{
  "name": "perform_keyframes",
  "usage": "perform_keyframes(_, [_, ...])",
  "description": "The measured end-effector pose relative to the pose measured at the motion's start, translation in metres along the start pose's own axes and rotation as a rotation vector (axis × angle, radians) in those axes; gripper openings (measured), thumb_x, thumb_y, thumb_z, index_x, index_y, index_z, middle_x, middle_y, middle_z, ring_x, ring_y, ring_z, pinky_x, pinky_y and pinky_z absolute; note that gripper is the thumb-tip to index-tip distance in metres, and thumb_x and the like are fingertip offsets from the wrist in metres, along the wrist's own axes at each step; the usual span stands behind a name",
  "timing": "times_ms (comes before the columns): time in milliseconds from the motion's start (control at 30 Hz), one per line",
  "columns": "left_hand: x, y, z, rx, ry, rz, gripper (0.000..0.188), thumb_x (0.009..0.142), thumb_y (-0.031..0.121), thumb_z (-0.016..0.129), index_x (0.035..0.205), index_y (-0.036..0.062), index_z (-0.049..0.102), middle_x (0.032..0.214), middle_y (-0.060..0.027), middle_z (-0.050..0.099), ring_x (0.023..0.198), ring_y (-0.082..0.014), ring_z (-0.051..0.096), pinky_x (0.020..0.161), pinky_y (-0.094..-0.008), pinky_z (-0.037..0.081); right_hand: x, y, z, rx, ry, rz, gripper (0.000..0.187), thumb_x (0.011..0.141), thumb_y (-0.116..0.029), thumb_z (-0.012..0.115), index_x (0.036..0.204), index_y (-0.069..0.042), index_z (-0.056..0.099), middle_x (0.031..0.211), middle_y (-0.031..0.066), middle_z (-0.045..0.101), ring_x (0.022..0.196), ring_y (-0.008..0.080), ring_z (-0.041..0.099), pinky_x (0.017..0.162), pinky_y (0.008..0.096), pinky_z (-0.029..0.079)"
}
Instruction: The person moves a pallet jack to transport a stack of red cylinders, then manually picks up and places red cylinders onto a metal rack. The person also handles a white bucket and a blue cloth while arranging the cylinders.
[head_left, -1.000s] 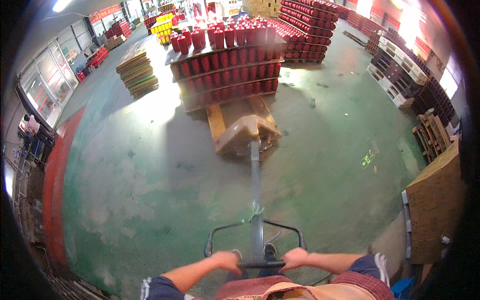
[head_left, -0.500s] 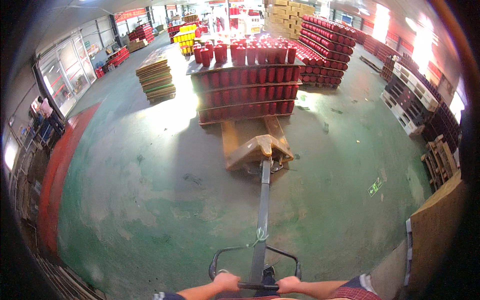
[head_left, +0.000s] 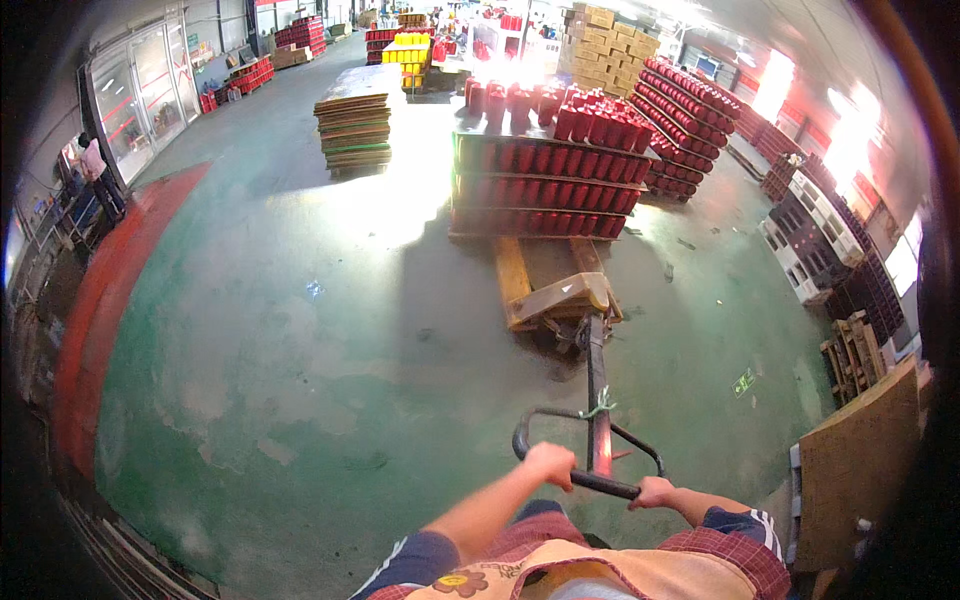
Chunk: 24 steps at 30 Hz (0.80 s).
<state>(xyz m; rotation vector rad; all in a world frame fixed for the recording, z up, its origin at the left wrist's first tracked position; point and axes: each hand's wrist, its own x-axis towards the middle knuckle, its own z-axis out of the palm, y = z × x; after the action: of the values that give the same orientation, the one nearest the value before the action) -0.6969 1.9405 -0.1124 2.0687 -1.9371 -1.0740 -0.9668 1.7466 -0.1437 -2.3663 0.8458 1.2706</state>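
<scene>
My left hand [head_left: 551, 465] is closed round the left part of the black loop handle [head_left: 605, 485] of a pallet jack. Closed on the same bar, farther right, is my right hand [head_left: 652, 492]. A dark shaft [head_left: 598, 385] with a pale green tie runs from the handle to the worn yellow pallet jack body [head_left: 562, 297]. Its yellow forks [head_left: 514, 265] run under a layered stack of red metal cylinders [head_left: 545, 190], and the fork tips are hidden there. On the top board [head_left: 480, 122] the cylinders stand in loose groups.
Left of the load stands a pile of flat boards [head_left: 355, 125]. Tiers of red cylinders [head_left: 690, 110] rise behind it at right. White and black pallets [head_left: 810, 235], wooden pallets [head_left: 850, 355] and a large brown box [head_left: 860, 465] line the right. A person [head_left: 95, 170] stands far left.
The shaft and handle have swung so they slant toward the lower right. Stack, jack and both hands now appear farther right in view. Both hands stay on the bar.
</scene>
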Motion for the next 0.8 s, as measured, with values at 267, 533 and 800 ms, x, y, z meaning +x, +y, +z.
perform_keyframes(267, [-0.062, -0.194, -0.085, 0.137, -0.204, 0.029, 0.034, 0.056, 0.039, 0.08, 0.08, 0.0156, 0.073, 0.075, -0.0035, 0.069, 0.072, -0.0231, 0.068, 0.063, -0.0389, 0.052, 0.041, -0.226, -0.033, 0.378, 0.085, 0.067, 0.042, 0.066, -0.048, 0.077, 0.072, -0.007, 0.069, 0.066, 0.0069, 0.066, 0.062, 0.0211, 0.064, 0.063, 0.0359, 0.05])
perform_keyframes(533, [-0.075, -0.32, -0.192, 0.281, -0.227, 0.2, 0.04, 0.052, 0.044, 0.085, 0.077, 0.0133, 0.074, 0.076, -0.0057, 0.071, 0.077, -0.0245, 0.069, 0.068, -0.0393, 0.054, 0.083, -0.357, -0.106, 0.5, 0.026, 0.13, 0.053, 0.063, -0.05, 0.079, 0.09, -0.005, 0.073, 0.08, 0.014, 0.07, 0.073, 0.0262, 0.066, 0.072, 0.0394, 0.052])
perform_keyframes(800, [-0.07, -0.356, -0.299, 0.354, -0.307, 0.399, 0.046, 0.06, 0.047, 0.079, 0.089, 0.0109, 0.075, 0.088, -0.0092, 0.073, 0.085, -0.0266, 0.07, 0.077, -0.0396, 0.054, 0.036, -0.426, -0.199, 0.665, 0.134, 0.315, 0.03, 0.063, -0.036, 0.073, 0.071, -0.007, 0.068, 0.062, 0.0071, 0.065, 0.06, 0.0212, 0.064, 0.061, 0.0367, 0.05])
